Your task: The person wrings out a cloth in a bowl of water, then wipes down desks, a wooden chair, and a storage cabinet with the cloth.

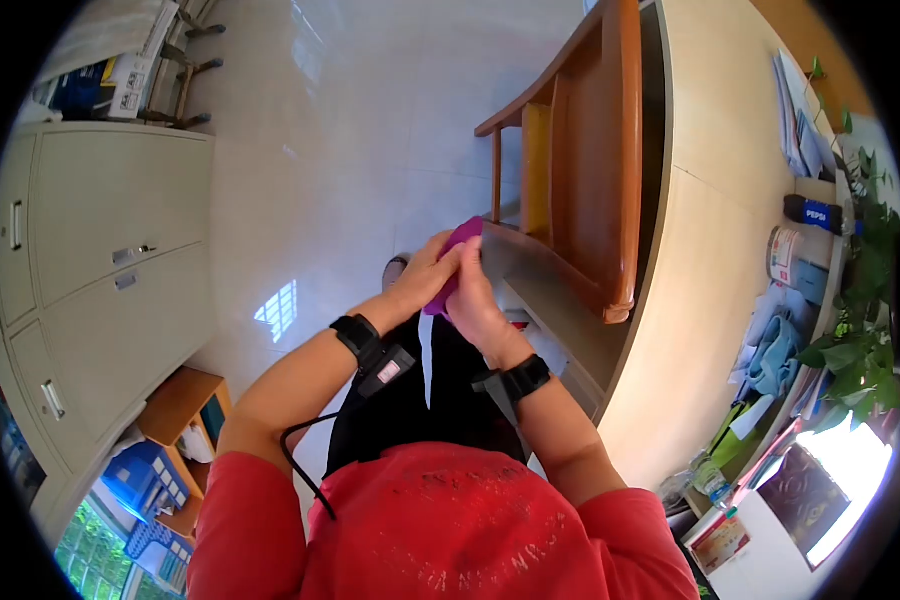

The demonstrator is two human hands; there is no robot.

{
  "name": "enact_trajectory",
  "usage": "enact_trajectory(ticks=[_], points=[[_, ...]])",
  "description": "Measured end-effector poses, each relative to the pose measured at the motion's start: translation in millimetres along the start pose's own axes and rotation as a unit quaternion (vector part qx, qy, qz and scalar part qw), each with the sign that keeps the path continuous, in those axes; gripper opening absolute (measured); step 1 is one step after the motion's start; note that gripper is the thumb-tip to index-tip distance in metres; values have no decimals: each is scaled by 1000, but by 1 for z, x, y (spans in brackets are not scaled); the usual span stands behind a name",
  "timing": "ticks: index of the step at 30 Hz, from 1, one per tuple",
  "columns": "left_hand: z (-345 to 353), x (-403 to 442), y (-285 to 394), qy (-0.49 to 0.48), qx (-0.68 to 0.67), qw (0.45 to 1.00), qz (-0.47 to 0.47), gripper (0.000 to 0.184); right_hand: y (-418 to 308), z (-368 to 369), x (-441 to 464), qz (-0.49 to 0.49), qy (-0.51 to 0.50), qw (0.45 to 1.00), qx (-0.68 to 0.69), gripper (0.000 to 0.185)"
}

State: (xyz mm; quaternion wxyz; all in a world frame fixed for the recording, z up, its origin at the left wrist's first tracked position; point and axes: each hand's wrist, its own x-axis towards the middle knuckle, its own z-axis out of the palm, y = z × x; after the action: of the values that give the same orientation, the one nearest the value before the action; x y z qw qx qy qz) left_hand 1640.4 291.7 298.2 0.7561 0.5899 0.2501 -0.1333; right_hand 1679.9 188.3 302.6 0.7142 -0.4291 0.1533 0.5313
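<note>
In front of my lap, both hands are closed on a piece of purple cloth. My left hand grips it from the left, and my right hand holds it from the right, close against the left. Parts of the cloth show above and below the fingers; the rest is hidden by the hands. A narrow white strip appears below the cloth against my dark trousers; whether it joins the cloth I cannot tell. Black bands with small devices circle both wrists, and a black cable runs from the left one.
A wooden chair stands at the right against a pale desk. Papers, a Pepsi item, blue cloth and a plant line the desk's far side. Metal cabinets and a wooden shelf are at the left.
</note>
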Motion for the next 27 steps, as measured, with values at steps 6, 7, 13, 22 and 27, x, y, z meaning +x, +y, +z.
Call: enact_trajectory(ticks=[6,7,13,22,27], points=[[-4,7,-9,5,-368,930,-2,43,-47,34,-49,-237,28,751,-615,47],[-1,2,19,-10,-383,924,13,44,-72,57,-76,-324,43,683,-653,42],[98,12,89,-146,-240,927,250,61,-160,52,-125,-476,249,571,-620,59],[93,94,154,48,-182,919,347,63,-166,29,-101,-329,133,783,-510,90],[60,185,215,81,-91,940,319,29,-165,42,-106,-270,196,788,-517,63]])
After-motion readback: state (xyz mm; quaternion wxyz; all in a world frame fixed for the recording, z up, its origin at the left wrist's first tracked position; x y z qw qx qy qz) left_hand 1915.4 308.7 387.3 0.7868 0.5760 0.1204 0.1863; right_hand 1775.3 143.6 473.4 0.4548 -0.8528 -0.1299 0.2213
